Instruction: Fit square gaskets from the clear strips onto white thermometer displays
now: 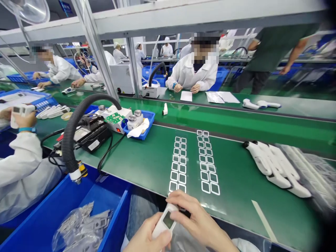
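Together at the bottom of the view, left hand [147,238] and right hand [198,220], both clamped on a white device [163,224] with a small dark screen. Left thumb across its lower end, right fingers [183,206] curled over its top. Device held just at the near edge of a green belt [244,213].

At 12 o'clock from the hands, on the belt, two double rows of white square frames [194,164], lying apart from one another. At 2 o'clock, a heap of white shells [275,168], well apart from the frames. At 9 o'clock, a blue bin [112,224] holding a clear bag [81,227] of metal parts. At 11 o'clock, a blue tray [139,131] with two bottles and a crumpled tissue, beside a white machine with green boards on top [114,118]. At 10 o'clock, a black hose [70,140], and farther out a co-worker's hand [25,119] around another white device [22,111].
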Available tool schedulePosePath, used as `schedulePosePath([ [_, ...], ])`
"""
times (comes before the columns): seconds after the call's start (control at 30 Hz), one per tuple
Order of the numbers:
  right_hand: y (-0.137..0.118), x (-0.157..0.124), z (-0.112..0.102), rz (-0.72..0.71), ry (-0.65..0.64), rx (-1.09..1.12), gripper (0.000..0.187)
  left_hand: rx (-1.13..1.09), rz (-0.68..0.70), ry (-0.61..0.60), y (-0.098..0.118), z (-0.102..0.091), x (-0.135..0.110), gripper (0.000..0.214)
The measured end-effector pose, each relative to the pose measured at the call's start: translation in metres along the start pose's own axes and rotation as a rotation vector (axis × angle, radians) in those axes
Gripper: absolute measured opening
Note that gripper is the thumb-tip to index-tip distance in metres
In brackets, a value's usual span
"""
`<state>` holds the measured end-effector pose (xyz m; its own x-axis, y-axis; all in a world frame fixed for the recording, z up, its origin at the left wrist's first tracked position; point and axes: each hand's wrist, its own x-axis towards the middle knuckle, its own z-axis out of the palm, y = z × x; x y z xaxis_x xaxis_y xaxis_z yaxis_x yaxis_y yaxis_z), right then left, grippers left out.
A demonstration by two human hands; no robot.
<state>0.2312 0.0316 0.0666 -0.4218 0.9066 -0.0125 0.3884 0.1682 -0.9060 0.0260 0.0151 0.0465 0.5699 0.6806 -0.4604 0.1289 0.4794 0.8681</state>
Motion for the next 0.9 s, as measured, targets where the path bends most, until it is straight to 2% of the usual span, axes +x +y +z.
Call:
schedulePosePath([
  [0.13,-0.015,-0.009,-0.036,-0.040,-0.095,-0.220,0.042,0.126,0.071,-0.231,0.031,-0.011,0.016,0.057],
  [0.23,-0.018,-0.012,-0.059,-0.057,-0.081,-0.323,0.028,0.182,0.055,-0.355,0.058,-0.011,0.036,0.050],
  [0.3,-0.014,-0.013,-0.073,-0.038,-0.056,-0.336,0.020,0.234,0.045,-0.374,0.072,-0.014,0.061,0.049],
  [0.37,-0.006,-0.012,-0.087,0.010,0.004,-0.333,0.017,0.325,0.150,-0.235,0.084,-0.023,0.097,0.051],
  [0.47,0.013,-0.011,-0.106,0.121,0.144,-0.311,0.017,0.469,0.423,0.157,0.101,-0.045,0.168,0.042],
  [0.57,0.042,-0.009,-0.124,0.219,0.307,-0.286,0.016,0.565,0.539,0.351,0.120,-0.063,0.238,0.029],
  [0.63,0.066,-0.005,-0.138,0.237,0.454,-0.254,0.019,0.641,0.586,0.419,0.131,-0.068,0.274,0.026],
  [0.7,0.092,0.006,-0.156,0.242,0.622,-0.194,0.027,0.719,0.617,0.451,0.137,-0.068,0.300,0.026],
  [0.8,0.125,0.035,-0.197,0.327,0.851,-0.160,0.036,0.818,0.645,0.464,0.139,-0.064,0.320,0.026],
  [0.9,0.146,0.077,-0.251,0.444,0.977,-0.242,0.027,0.881,0.661,0.456,0.136,-0.065,0.328,0.026],
])
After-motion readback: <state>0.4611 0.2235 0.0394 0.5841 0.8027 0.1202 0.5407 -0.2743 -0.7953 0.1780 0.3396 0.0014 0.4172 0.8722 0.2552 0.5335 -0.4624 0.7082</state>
